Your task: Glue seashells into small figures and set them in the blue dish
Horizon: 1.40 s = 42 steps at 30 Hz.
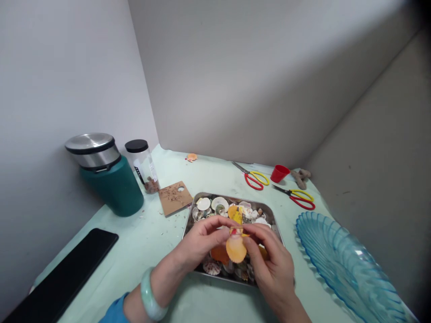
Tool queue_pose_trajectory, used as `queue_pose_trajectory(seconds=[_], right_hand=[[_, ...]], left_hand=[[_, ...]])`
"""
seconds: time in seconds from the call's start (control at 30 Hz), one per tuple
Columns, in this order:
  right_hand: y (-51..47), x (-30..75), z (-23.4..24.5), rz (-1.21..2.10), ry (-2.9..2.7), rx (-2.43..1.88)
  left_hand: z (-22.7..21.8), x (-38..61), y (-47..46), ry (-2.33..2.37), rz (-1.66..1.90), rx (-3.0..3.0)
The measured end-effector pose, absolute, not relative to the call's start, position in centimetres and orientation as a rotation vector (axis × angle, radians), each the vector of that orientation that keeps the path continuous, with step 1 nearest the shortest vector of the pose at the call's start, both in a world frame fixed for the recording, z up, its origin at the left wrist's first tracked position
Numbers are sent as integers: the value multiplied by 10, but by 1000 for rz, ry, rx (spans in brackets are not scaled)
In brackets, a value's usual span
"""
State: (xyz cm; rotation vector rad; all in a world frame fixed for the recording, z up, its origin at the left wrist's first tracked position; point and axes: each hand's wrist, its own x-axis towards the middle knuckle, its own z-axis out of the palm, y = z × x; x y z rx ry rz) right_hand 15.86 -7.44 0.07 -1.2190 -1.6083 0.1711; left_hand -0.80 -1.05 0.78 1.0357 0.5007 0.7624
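My left hand point(202, 240) and right hand point(269, 260) pinch flat orange scallop shell point(236, 249) together, low middle of frame, above shiny metal tray point(278, 229) full of shells. Blue glass plate point(340, 264) lower right.

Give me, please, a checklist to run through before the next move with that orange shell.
1. Orange scallop shell pinched by left hand and right hand: ok.
2. Shell held over the metal tray: ok.
3. Shell's top edge intact: cannot tell, the hands cover it.
4. Blue glass dish lying right of the tray: ok.
5. Nearer scissors lying apart from both hands: ok.
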Motion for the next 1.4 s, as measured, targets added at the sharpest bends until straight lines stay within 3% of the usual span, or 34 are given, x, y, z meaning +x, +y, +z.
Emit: queue_pose_trajectory(seconds=[0.53, 1.2, 1.4], right_hand=[[-75, 157, 1, 42, -1796, -1145], [-77, 158, -2, 227, -1552, -1323], [-75, 157, -2, 62, -1759, -1187]], left_hand=[[10, -5, -9, 615, 854, 894], [14, -5, -11, 743, 739, 1041], [6, -7, -11, 660, 737, 979]])
